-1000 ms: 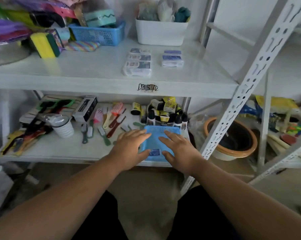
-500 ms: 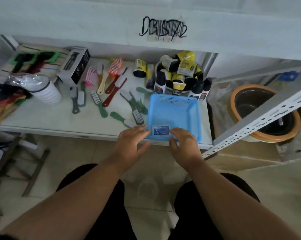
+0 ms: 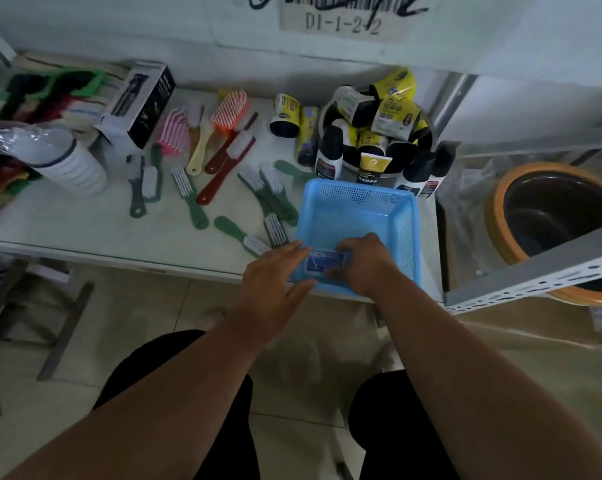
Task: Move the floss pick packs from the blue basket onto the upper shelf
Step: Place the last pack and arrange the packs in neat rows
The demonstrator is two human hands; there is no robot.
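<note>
Nearest to me are my two forearms, reaching forward over dark trousers and a tiled floor. My left hand (image 3: 273, 282) lies at the near left corner of the blue basket (image 3: 405, 216); its fingers are straight and spread, the fingertips touching the left end of the one floss pick pack (image 3: 325, 261) I can see. My right hand (image 3: 365, 265) is inside the basket at its near edge, and its grip looks curled over the right end of that pack, though the blur keeps me from seeing the fingers clearly. The pack lies flat on the basket floor, close to the near wall, between both hands.

The basket stands on the lower shelf (image 3: 84, 230), at its front right corner. Just left of it lie green-handled brushes (image 3: 268, 195), and farther left red, cream and pink ones (image 3: 223, 147). Behind the basket stands a round tub of bottles and yellow packets (image 3: 379, 126). To the far left are a wrapped stack of white cups (image 3: 67, 161) and a black-and-white box (image 3: 140, 102). On the right, beyond a perforated grey upright (image 3: 535, 275), sits an orange-rimmed pot (image 3: 500, 216). Above, the upper shelf edge (image 3: 154, 29) carries a barcode label (image 3: 341, 15).
</note>
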